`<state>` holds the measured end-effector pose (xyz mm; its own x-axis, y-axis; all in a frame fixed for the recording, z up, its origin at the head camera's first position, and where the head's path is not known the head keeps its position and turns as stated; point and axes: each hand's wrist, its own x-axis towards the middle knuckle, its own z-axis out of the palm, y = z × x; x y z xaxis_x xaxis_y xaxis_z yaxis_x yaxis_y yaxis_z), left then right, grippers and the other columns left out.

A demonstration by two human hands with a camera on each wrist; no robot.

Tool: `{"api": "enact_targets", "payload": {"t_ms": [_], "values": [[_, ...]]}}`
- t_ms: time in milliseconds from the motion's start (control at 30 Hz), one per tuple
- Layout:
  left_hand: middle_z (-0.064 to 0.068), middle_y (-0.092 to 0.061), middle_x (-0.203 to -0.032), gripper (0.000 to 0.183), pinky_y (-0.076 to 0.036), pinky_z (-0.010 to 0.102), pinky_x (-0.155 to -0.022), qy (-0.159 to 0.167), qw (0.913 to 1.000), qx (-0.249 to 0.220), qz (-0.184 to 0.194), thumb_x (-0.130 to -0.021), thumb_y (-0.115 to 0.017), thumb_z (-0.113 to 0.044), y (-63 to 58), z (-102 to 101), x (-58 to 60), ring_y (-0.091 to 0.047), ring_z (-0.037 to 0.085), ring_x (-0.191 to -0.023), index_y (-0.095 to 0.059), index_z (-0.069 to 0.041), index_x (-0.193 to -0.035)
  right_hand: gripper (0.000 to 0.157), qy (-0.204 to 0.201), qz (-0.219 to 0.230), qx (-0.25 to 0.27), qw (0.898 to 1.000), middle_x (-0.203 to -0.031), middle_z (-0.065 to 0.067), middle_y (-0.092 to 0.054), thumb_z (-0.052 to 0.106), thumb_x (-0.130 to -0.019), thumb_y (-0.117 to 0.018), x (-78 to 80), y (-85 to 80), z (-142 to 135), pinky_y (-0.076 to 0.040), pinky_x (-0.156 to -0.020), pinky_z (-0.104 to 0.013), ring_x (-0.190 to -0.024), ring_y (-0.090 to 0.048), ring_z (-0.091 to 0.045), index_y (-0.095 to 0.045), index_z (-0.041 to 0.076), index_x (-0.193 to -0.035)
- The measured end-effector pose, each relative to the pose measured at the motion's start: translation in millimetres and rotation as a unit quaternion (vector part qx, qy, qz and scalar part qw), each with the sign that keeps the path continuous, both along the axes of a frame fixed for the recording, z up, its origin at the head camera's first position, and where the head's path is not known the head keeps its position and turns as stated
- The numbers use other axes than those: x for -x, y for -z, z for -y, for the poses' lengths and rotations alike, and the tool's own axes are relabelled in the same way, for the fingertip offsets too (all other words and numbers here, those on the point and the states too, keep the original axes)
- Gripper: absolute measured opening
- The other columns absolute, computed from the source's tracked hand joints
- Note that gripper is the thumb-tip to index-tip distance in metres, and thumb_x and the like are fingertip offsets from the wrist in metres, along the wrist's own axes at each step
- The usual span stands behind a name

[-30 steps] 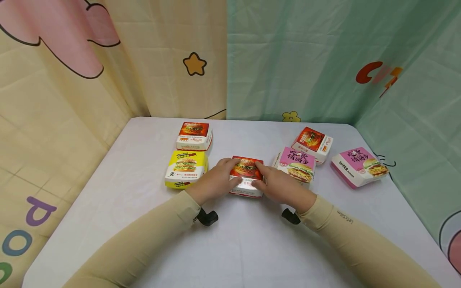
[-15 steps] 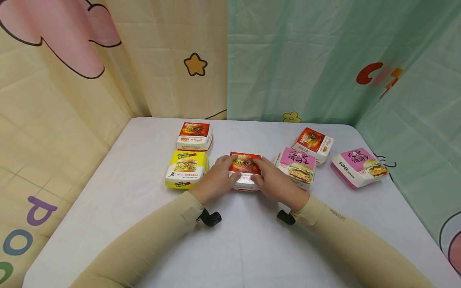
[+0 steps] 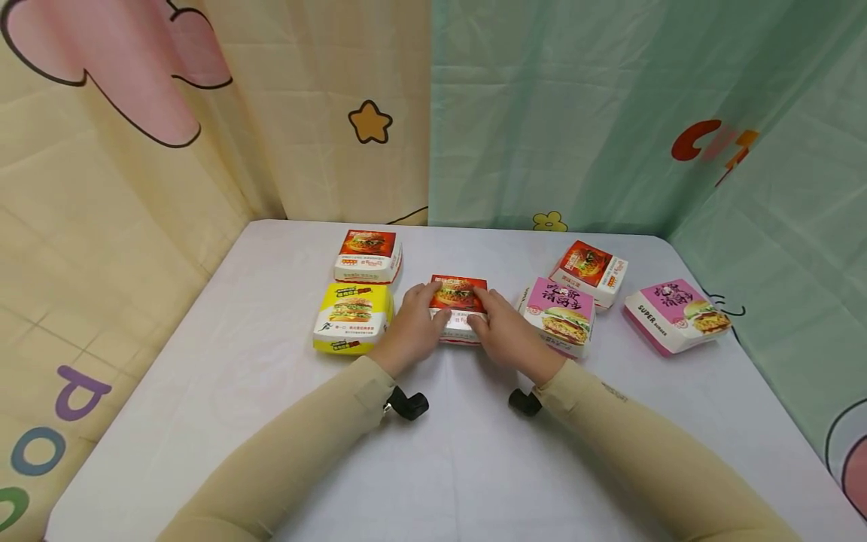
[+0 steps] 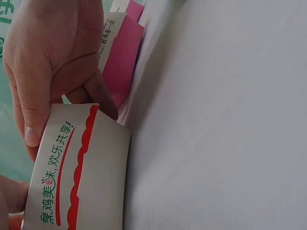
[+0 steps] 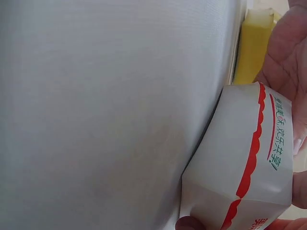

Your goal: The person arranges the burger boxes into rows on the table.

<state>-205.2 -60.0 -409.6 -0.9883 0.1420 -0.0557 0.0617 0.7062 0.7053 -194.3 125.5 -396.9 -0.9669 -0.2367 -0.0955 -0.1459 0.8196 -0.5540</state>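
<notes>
In the head view a red-and-white burger box [image 3: 457, 309] lies at the middle of the table, its burger picture facing up. My left hand [image 3: 410, 328] grips its left side, and my right hand [image 3: 509, 333] grips its right side, thumbs on the near part of the top. The left wrist view has the white front of the box [image 4: 103, 172], with green writing and a red scalloped line. From the other side, the right wrist view shows the box's white wall [image 5: 225, 148] low against the tablecloth. Some fingers are hidden behind the box.
On the left, a yellow burger box [image 3: 352, 319] stands before another red-and-white box [image 3: 368, 257]. To the right are a pink burger box [image 3: 558, 316], a red-and-white box [image 3: 589, 272] behind it, and another pink box [image 3: 677, 315]. Curtains [image 3: 542, 113] border the white table [image 3: 460, 467].
Both hands have moved the red-and-white box away from me and slightly left, between the yellow box and the pink box. The other boxes have stayed in place.
</notes>
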Motion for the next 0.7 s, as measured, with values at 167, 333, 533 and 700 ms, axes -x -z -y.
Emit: {"api": "enact_targets", "payload": {"t_ms": [167, 333, 533, 700], "values": [[0.015, -0.031, -0.169, 0.06, -0.035, 0.056, -0.126, -0.017, 0.9997, -0.014, -0.008, -0.109, -0.055, -0.038, 2.0, -3, 4.7, -0.041, 0.036, -0.152, -0.037, -0.022, -0.164, 0.066, 0.012, 0.004, 0.005, 1.0, -0.172, -0.021, -0.028, 0.034, -0.111, -0.052, 8.6, 1.1, 4, -0.028, -0.128, -0.057, -0.16, -0.027, -0.037, -0.026, 0.011, -0.168], [0.013, -0.029, -0.17, 0.064, -0.035, 0.056, -0.126, -0.038, 0.9984, -0.043, 0.002, -0.105, -0.052, -0.033, 2.0, -7, 8.7, -0.04, 0.035, -0.151, -0.035, -0.021, -0.165, 0.066, 0.023, 0.004, 0.019, 1.0, -0.172, -0.021, -0.027, 0.033, -0.111, -0.049, 15.5, 2.7, 7, -0.025, -0.129, -0.057, -0.162, -0.023, -0.037, -0.025, 0.012, -0.168], [0.015, -0.024, -0.172, 0.067, -0.033, 0.056, -0.127, -0.06, 0.9952, -0.077, 0.009, -0.1, -0.053, -0.028, 0.5, -12, 14.1, -0.036, 0.036, -0.154, -0.035, -0.02, -0.165, 0.064, 0.039, -0.004, 0.038, 0.999, -0.172, -0.019, -0.029, 0.031, -0.112, -0.047, 22.9, 5.4, 11, -0.024, -0.13, -0.055, -0.162, -0.022, -0.035, -0.024, 0.012, -0.168], [0.015, -0.024, -0.172, 0.066, -0.032, 0.055, -0.127, -0.075, 0.9931, -0.09, 0.005, -0.102, -0.053, -0.028, 0.8, -15, 20.3, -0.036, 0.036, -0.155, -0.035, -0.02, -0.165, 0.061, 0.052, -0.025, 0.044, 0.997, -0.17, -0.021, -0.032, 0.03, -0.112, -0.048, 29.7, 6.9, 12, -0.024, -0.13, -0.056, -0.162, -0.024, -0.037, -0.029, 0.012, -0.167]]}}
